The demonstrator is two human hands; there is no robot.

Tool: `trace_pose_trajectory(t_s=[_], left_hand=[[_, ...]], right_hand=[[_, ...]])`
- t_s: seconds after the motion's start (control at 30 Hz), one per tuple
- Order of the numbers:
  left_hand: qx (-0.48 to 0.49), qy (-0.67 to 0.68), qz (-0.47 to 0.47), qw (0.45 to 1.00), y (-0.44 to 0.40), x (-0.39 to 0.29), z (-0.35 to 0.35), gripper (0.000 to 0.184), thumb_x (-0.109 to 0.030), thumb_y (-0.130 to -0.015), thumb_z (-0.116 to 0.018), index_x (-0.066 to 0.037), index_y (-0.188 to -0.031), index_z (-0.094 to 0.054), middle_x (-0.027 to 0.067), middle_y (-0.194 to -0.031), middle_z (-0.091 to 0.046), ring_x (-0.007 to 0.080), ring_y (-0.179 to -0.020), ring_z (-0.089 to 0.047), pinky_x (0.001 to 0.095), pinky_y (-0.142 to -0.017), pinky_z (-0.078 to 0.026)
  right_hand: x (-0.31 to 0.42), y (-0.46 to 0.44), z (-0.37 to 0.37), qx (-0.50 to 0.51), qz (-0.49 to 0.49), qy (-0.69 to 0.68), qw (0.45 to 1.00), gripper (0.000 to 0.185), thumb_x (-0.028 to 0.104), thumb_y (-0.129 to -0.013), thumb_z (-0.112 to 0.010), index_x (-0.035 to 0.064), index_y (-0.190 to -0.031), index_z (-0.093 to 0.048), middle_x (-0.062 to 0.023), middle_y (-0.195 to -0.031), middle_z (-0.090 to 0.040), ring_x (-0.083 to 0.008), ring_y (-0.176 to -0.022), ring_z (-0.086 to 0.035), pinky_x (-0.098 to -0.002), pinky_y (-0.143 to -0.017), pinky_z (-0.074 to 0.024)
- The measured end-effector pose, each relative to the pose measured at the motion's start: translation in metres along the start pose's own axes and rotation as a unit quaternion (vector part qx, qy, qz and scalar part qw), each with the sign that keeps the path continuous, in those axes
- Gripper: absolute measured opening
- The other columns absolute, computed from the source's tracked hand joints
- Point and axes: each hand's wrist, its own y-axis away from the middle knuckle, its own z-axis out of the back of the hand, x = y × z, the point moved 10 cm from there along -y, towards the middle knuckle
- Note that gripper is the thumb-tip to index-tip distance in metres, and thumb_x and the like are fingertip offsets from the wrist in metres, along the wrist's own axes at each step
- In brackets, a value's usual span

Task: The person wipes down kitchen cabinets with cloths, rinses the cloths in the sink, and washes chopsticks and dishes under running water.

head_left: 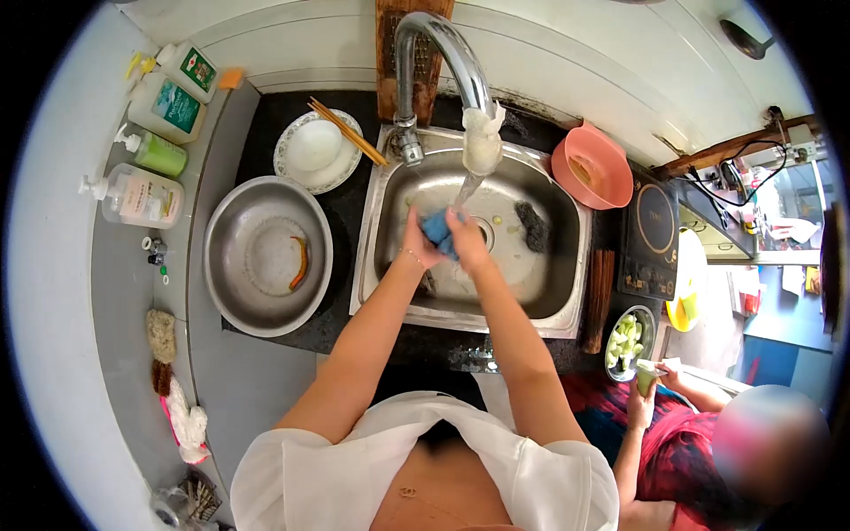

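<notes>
My left hand (pixel 420 241) and my right hand (pixel 467 235) are together over the steel sink (pixel 522 296), both closed on a blue cloth (pixel 436 228). Water (pixel 467 189) runs down onto them from the curved faucet (pixel 443 40), whose mouth is wrapped in a white cloth (pixel 482 140). A dark scouring pad (pixel 531 227) lies on the right side of the basin, with small pale scraps near the drain (pixel 484 232). The exact folds of the cloth are partly hidden by my fingers.
Left of the sink stand a steel basin (pixel 232 292) holding an orange-red pepper-like piece and a plate (pixel 288 177) with bowl and chopsticks (pixel 341 124). A pink basin (pixel 611 168) and cooktop (pixel 651 239) stand right. A co-worker (pixel 655 442) holds a green vegetable beside a bowl of cut pieces (pixel 627 341).
</notes>
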Motion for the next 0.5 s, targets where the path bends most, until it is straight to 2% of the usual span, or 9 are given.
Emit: trace_pose_trajectory(t_s=[0.03, 0.13, 0.17, 0.23, 0.27, 0.33, 0.43, 0.47, 0.5], left_hand=[[-0.003, -0.009, -0.021, 1.000, -0.021, -0.006, 0.014, 0.052, -0.052, -0.076, -0.049, -0.013, -0.111, -0.046, 0.0112, -0.111, -0.048, 0.0292, -0.098, -0.047, 0.0399, -0.081, -0.040], [0.144, -0.006, 0.002, 0.990, -0.039, 0.008, -0.003, 0.033, -0.045, -0.082, -0.041, -0.016, -0.094, -0.052, 0.0025, -0.087, -0.058, 0.0179, -0.075, -0.055, 0.0346, -0.064, -0.047], [0.076, -0.031, -0.012, 0.997, -0.043, 0.019, 0.011, 0.031, -0.043, -0.084, -0.040, -0.017, -0.094, -0.052, 0.0023, -0.088, -0.058, 0.0180, -0.077, -0.055, 0.0343, -0.065, -0.046], [-0.038, -0.082, -0.012, 0.996, -0.006, 0.029, 0.002, 0.028, -0.039, -0.086, -0.036, -0.018, -0.098, -0.051, 0.0008, -0.093, -0.057, 0.0175, -0.083, -0.054, 0.0330, -0.069, -0.045], [-0.039, -0.104, -0.006, 0.994, -0.008, 0.029, 0.007, 0.029, -0.039, -0.086, -0.035, -0.018, -0.099, -0.051, 0.0009, -0.094, -0.057, 0.0177, -0.084, -0.053, 0.0332, -0.070, -0.044], [-0.039, -0.146, 0.004, 0.989, -0.012, 0.026, 0.011, 0.030, -0.038, -0.087, -0.033, -0.017, -0.100, -0.050, 0.0011, -0.097, -0.056, 0.0181, -0.085, -0.053, 0.0336, -0.072, -0.043], [0.032, -0.086, -0.058, 0.994, -0.002, 0.006, -0.018, 0.030, -0.039, -0.086, -0.034, -0.015, -0.094, -0.050, 0.0015, -0.093, -0.055, 0.0195, -0.081, -0.052, 0.0357, -0.073, -0.042], [0.120, -0.040, -0.017, 0.992, -0.010, 0.010, -0.016, 0.030, -0.038, -0.086, -0.034, -0.014, -0.094, -0.050, 0.0019, -0.093, -0.055, 0.0196, -0.082, -0.052, 0.0360, -0.075, -0.042], [0.208, 0.005, 0.021, 0.978, -0.024, 0.011, -0.003, 0.030, -0.038, -0.086, -0.034, -0.014, -0.094, -0.050, 0.0024, -0.094, -0.055, 0.0198, -0.083, -0.053, 0.0364, -0.076, -0.042]], right_hand=[[0.002, 0.003, 0.006, -0.098, 0.118, 0.174, 0.973, 0.038, 0.036, -0.080, -0.054, 0.0014, -0.096, -0.055, -0.0136, -0.090, -0.058, -0.0225, -0.084, -0.055, -0.0318, -0.074, -0.0428], [0.062, 0.039, -0.034, -0.064, 0.290, 0.379, 0.877, 0.034, 0.037, -0.076, -0.057, 0.0033, -0.076, -0.058, -0.0144, -0.083, -0.057, -0.0301, -0.077, -0.054, -0.0372, -0.070, -0.0421], [0.057, 0.026, -0.017, -0.155, 0.297, 0.450, 0.828, 0.031, 0.034, -0.072, -0.059, 0.0037, -0.066, -0.056, -0.0134, -0.075, -0.054, -0.0345, -0.071, -0.050, -0.0387, -0.063, -0.0410], [0.051, -0.009, 0.027, -0.231, 0.181, 0.421, 0.858, 0.028, 0.031, -0.070, -0.060, 0.0038, -0.066, -0.056, -0.0134, -0.074, -0.053, -0.0336, -0.069, -0.050, -0.0395, -0.062, -0.0408], [0.042, -0.016, 0.045, -0.267, 0.120, 0.401, 0.868, 0.027, 0.030, -0.070, -0.061, 0.0039, -0.066, -0.056, -0.0134, -0.073, -0.053, -0.0332, -0.069, -0.050, -0.0400, -0.061, -0.0407], [0.044, -0.018, 0.037, -0.260, 0.207, 0.398, 0.855, 0.027, 0.030, -0.070, -0.061, 0.0037, -0.064, -0.056, -0.0146, -0.074, -0.054, -0.0335, -0.072, -0.051, -0.0405, -0.062, -0.0408], [0.053, 0.010, -0.005, -0.210, 0.304, 0.435, 0.821, 0.027, 0.030, -0.072, -0.059, 0.0032, -0.067, -0.057, -0.0175, -0.078, -0.056, -0.0342, -0.077, -0.052, -0.0414, -0.064, -0.0413], [0.052, 0.027, -0.024, -0.185, 0.327, 0.453, 0.808, 0.027, 0.030, -0.073, -0.058, 0.0030, -0.069, -0.057, -0.0186, -0.080, -0.056, -0.0344, -0.079, -0.053, -0.0417, -0.065, -0.0415], [0.047, 0.030, -0.027, -0.177, 0.314, 0.438, 0.824, 0.027, 0.030, -0.073, -0.057, 0.0032, -0.071, -0.058, -0.0193, -0.081, -0.056, -0.0343, -0.081, -0.053, -0.0415, -0.066, -0.0418]])
